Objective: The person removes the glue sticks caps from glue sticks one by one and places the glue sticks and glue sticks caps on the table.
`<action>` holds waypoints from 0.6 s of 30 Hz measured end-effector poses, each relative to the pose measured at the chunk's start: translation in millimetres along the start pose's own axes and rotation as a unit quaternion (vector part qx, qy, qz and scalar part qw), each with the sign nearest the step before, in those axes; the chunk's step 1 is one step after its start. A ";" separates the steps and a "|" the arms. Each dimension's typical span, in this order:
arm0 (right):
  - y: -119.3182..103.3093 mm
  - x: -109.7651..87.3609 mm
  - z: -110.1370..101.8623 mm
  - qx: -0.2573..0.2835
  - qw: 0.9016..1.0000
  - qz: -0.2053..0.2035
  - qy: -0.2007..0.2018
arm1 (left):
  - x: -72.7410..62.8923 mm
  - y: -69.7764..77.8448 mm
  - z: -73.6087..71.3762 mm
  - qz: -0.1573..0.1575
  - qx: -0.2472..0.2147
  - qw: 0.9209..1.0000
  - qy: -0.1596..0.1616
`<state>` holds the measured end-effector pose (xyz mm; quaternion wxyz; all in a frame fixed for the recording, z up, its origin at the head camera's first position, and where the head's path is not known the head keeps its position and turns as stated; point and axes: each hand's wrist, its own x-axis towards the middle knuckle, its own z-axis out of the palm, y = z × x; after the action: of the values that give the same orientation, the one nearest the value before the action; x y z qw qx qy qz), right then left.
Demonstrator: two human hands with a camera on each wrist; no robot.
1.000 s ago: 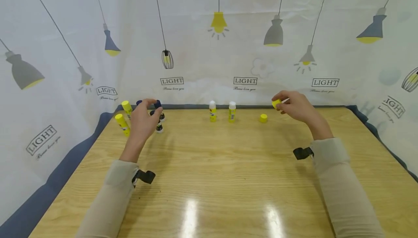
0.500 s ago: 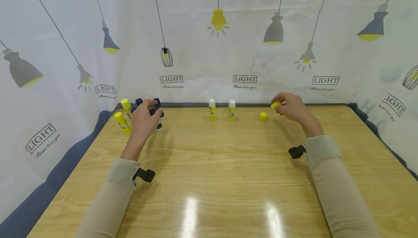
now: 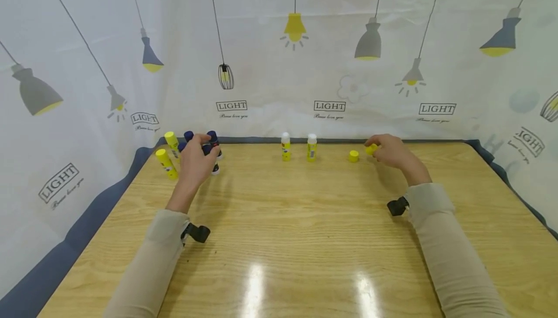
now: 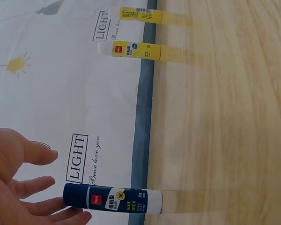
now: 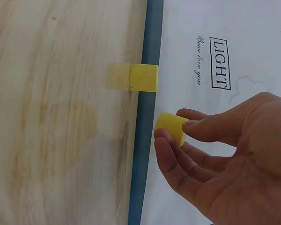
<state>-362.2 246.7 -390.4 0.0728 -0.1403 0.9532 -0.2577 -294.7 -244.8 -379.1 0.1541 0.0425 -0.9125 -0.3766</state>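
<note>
Between thumb and fingers my right hand [image 3: 390, 151] pinches a small yellow glue stick cap [image 5: 171, 128], held tilted at the far edge of the table. A second yellow cap [image 3: 353, 156] stands on the table just left of it. My left hand [image 3: 197, 160] is at the back left with fingers loosely spread, gripping nothing. Its fingertips are close to the top of a dark blue glue stick [image 4: 113, 198], which stands upright. Other dark blue glue sticks are partly hidden behind this hand. Two yellow glue sticks with white tops [image 3: 285, 147] stand uncapped-looking at the back middle.
Left of my left hand stand two yellow-capped glue sticks [image 3: 166, 164]. A white printed curtain [image 3: 279, 75] with a dark blue lower border rises behind the wooden table [image 3: 279, 211]. Black straps [image 3: 397, 206] sit at both wrists.
My right hand has lowered toward the table with the yellow cap, beside the standing cap. The left hand has stayed by the blue glue sticks.
</note>
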 end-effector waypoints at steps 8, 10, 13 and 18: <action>5.4 0.9 1.8 -0.016 1.000 0.006 -0.013 | 1.9 -4.8 3.2 -0.023 -0.016 1.000 -0.010; 7.3 1.4 3.0 -0.017 1.000 0.013 -0.022 | 3.0 -5.6 4.3 -0.036 -0.018 0.999 -0.013; 9.6 1.9 5.1 -0.013 0.999 0.020 -0.039 | 4.5 -6.0 5.9 -0.056 -0.020 0.998 -0.015; 12.6 3.6 8.4 -0.015 0.998 0.013 -0.057 | 5.0 -7.0 7.6 -0.083 -0.026 0.996 -0.026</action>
<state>-366.7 252.0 -404.2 0.1287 -0.1430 0.9530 -0.2342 -302.1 -245.7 -387.8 0.0990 0.1044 -0.8993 -0.4129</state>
